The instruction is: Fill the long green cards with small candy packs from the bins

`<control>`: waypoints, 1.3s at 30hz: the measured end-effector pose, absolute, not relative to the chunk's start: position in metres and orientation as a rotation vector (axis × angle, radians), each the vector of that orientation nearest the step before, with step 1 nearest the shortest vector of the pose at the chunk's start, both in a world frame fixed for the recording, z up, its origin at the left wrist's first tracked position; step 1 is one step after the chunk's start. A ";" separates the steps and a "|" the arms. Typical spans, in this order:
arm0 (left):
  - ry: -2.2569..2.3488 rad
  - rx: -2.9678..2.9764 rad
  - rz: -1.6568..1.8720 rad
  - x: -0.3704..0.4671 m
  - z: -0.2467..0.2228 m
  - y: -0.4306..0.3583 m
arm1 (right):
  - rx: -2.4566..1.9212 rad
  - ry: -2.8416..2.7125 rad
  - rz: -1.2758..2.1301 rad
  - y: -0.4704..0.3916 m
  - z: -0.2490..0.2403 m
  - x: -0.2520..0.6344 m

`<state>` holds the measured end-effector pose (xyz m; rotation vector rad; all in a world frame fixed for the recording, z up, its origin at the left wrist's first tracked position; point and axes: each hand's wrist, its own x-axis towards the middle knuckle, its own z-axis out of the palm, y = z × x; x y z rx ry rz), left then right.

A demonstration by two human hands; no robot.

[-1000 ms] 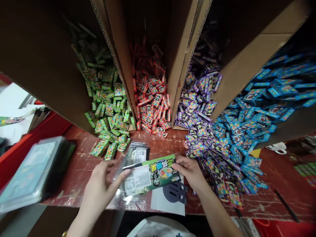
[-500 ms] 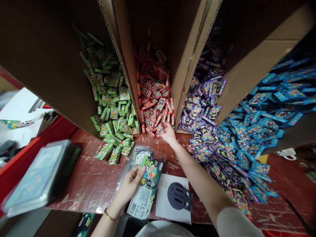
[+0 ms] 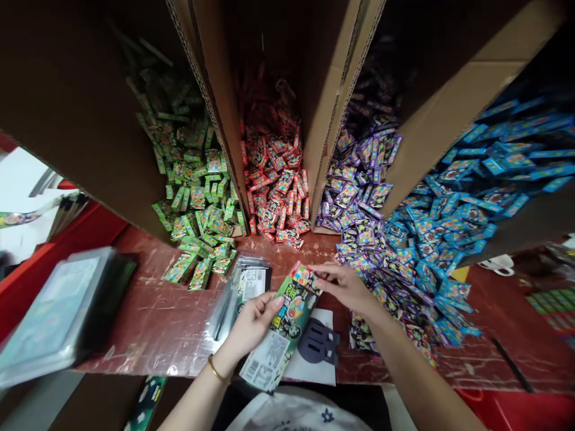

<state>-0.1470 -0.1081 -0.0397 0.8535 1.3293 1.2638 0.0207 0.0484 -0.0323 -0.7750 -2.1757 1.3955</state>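
My left hand (image 3: 252, 323) grips a flat green and black printed pouch (image 3: 287, 326), thumb on its front, and holds it slanted above the table. At the pouch's upper end, my right hand (image 3: 348, 290) pinches a small red packet (image 3: 304, 275) between its fingers. The packet overlaps the pouch's top edge; whether it is partly inside I cannot tell. Under and left of the pouch lies a stack of clear-sleeved printed pouches (image 3: 251, 284). A white sheet with a dark round slotted piece (image 3: 317, 341) sits partly hidden below the held pouch.
Tall cardboard boxes hold heaps of small green packets (image 3: 211, 218), red packets (image 3: 274, 197), purple packets (image 3: 354, 191) and blue packets (image 3: 453, 221). Purple and blue ones spill onto the red table (image 3: 153, 323). A stack of plastic-sleeved items (image 3: 58, 317) stands at left, beside a red bin (image 3: 99, 230).
My right hand has come back from the red heap to the pouch's top with a red packet. My left hand has lifted the pouch slightly and turned it to the right.
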 end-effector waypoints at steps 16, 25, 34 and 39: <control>1.182 0.430 1.353 -0.129 -0.042 -0.107 | -1.137 -2.696 0.558 0.169 -0.040 0.037; 1.216 0.472 1.402 -0.127 -0.055 -0.104 | -0.900 -2.350 0.948 0.149 -0.048 0.034; 1.265 0.588 1.438 -0.109 -0.065 -0.099 | -0.773 -1.698 1.618 0.073 -0.049 0.010; 1.201 0.517 1.411 -0.109 -0.058 -0.102 | -0.633 -1.967 1.633 0.069 -0.048 0.019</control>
